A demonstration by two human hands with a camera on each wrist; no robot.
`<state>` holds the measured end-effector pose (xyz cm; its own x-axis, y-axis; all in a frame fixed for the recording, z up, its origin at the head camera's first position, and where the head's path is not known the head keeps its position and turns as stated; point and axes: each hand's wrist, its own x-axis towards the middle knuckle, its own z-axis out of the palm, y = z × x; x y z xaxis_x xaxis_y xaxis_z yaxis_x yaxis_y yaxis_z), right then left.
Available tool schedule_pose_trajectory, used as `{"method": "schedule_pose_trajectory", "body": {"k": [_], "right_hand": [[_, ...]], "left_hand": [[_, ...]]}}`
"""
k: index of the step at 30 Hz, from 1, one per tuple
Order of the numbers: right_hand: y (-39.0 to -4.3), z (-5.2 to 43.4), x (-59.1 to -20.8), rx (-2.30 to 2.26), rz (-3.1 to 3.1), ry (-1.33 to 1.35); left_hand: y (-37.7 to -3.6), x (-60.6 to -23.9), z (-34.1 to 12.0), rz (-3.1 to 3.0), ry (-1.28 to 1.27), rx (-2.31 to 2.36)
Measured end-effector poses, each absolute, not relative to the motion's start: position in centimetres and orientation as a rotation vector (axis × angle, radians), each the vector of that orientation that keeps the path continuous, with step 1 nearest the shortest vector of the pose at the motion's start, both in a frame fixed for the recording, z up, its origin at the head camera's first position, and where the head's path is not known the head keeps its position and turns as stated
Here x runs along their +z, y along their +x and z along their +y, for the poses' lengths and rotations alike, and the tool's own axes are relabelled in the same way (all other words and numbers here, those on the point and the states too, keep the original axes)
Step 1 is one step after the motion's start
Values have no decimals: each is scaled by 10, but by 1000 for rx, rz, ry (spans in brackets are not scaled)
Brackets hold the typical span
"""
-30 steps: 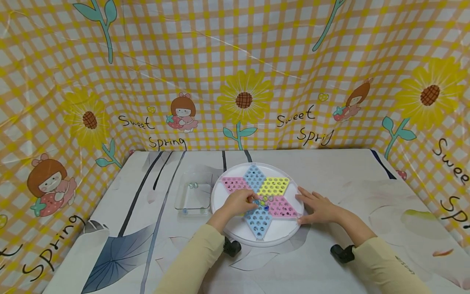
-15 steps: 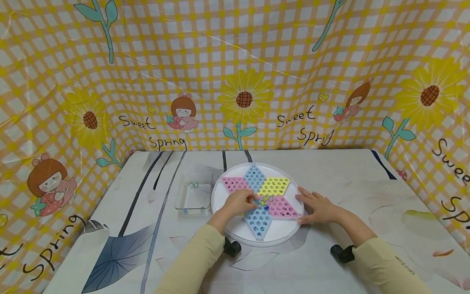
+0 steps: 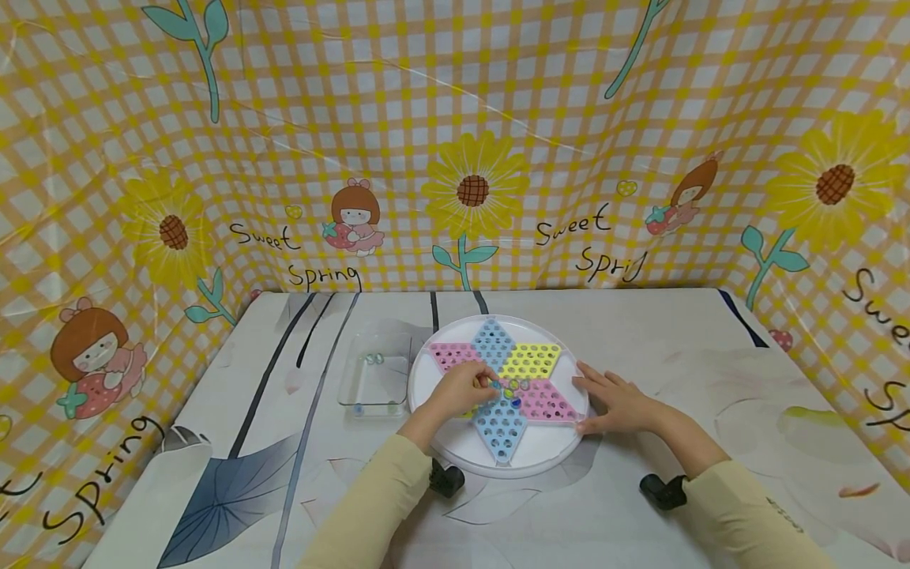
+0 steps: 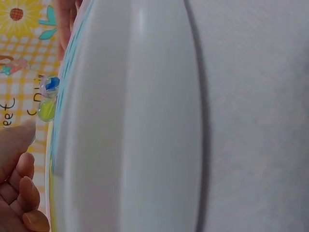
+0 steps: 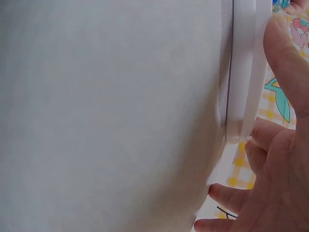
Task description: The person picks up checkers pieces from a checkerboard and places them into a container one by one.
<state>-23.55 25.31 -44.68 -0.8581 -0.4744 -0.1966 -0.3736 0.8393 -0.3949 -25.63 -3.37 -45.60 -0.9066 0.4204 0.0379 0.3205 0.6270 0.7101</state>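
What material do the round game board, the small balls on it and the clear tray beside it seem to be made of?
Round game board: probably glossy white plastic, with a smooth moulded rim and coloured perforated panels.
Small balls: likely glass marbles, translucent with colour inside.
Clear tray: see-through, shiny; probably plastic, perhaps glass.

home play corner, sunflower gingham backdrop (image 3: 455,142), printed tablecloth (image 3: 640,348)

A round white board (image 3: 498,458) with a pastel perforated star lies flat, marbles (image 3: 510,389) clustered at its centre.

White board (image 3: 455,442) w/ pink, blue, yellow star.
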Motion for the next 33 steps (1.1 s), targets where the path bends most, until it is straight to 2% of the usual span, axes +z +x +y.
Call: {"method": "schedule_pose_trajectory", "body": {"k": [33], "right_hand": [[-237, 253, -451, -510, 2737, -631]], "left_hand": [[-268, -443, -64, 2706, 577, 1247]]}}
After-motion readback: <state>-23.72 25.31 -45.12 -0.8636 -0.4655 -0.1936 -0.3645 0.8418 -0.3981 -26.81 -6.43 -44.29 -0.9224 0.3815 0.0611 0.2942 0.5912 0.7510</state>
